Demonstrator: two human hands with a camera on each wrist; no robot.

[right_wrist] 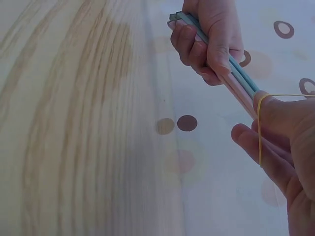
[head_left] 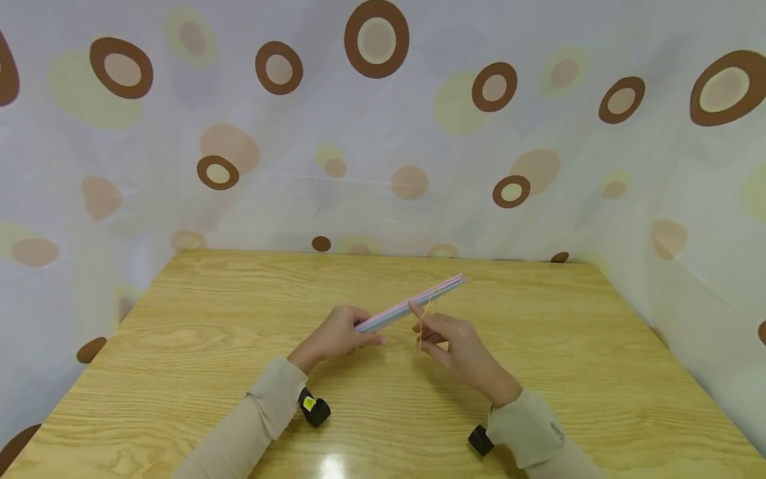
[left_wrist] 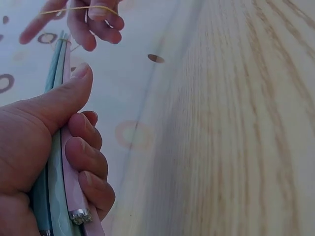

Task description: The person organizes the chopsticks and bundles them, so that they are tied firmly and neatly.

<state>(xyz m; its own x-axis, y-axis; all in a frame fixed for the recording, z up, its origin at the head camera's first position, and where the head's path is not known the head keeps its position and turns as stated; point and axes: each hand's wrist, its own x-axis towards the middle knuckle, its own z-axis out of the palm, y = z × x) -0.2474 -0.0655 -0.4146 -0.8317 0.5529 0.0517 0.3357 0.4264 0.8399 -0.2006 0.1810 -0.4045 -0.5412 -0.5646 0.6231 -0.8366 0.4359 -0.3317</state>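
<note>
Pastel pink and blue, the slim bundle of long plastic sticks (head_left: 411, 303) slants above the wooden table (head_left: 209, 319), its far end raised toward the spotted curtain (head_left: 383, 133). We see the left hand (head_left: 335, 336) clamped round the bundle's near end, thumb pressed along the top and fingers curled beneath, as the left wrist view shows plainly (left_wrist: 54, 147). A thin yellow rubber band (head_left: 423, 318) is stretched over the fingers of the right hand (head_left: 457, 349), which sits just beside the bundle's middle part, a fingertip touching the sticks. In the right wrist view the band (right_wrist: 260, 128) loops round a finger right against the bundle (right_wrist: 231, 69). We cannot tell whether the band already circles the sticks. The two hands are near each other but apart. Both beige sleeves (head_left: 263, 412) reach in over the table's near edge.
</note>
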